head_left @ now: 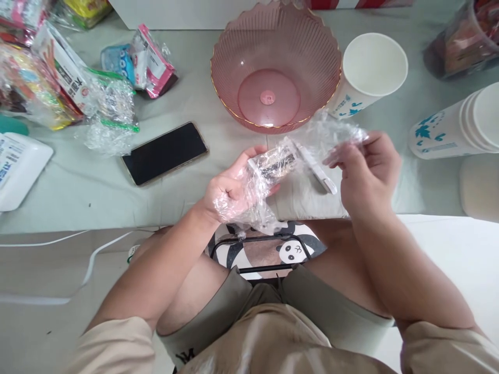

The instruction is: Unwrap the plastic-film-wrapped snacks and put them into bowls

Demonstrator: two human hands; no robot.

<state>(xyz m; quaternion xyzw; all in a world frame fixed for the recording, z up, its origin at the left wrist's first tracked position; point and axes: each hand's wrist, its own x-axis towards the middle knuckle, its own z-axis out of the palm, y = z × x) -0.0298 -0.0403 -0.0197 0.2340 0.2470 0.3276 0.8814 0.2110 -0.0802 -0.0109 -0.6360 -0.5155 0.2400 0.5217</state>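
Note:
My left hand is closed around a crinkled clear plastic bag, just above the table's front edge. Through the film shows something dark and pale, too covered by glare to name. My right hand pinches a loose end of clear plastic film to the right of it. Between the hands is a slim white object, angled down to the right; its kind is unclear. Behind them stands a pink ribbed bowl with a gold scalloped rim and nothing in it.
Left of my hands lies a phone, with several snack packets beyond it and a white container at the left edge. A paper cup, stacked cups and a clear tub stand at right.

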